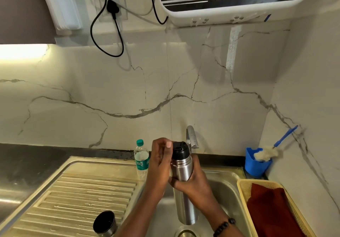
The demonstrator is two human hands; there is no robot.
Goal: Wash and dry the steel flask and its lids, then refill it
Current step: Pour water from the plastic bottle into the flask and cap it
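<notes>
Head view: steel flask [181, 167] held upright over the sink [228, 187], right hand [193, 183] wrapped around its body, left hand [161, 160] closed on the black inner lid [180, 150]; outer cap [105, 223] rests on the near-left drainboard [77, 196]; tap [191, 136] just beyond

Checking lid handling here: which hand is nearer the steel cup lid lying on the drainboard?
Left. The left hand is at the flask's black stopper, above the cup lid; the right hand grips the flask farther right.

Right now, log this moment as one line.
right hand: grips steel flask over sink | left hand: on black stopper | outer cap: on drainboard
</notes>
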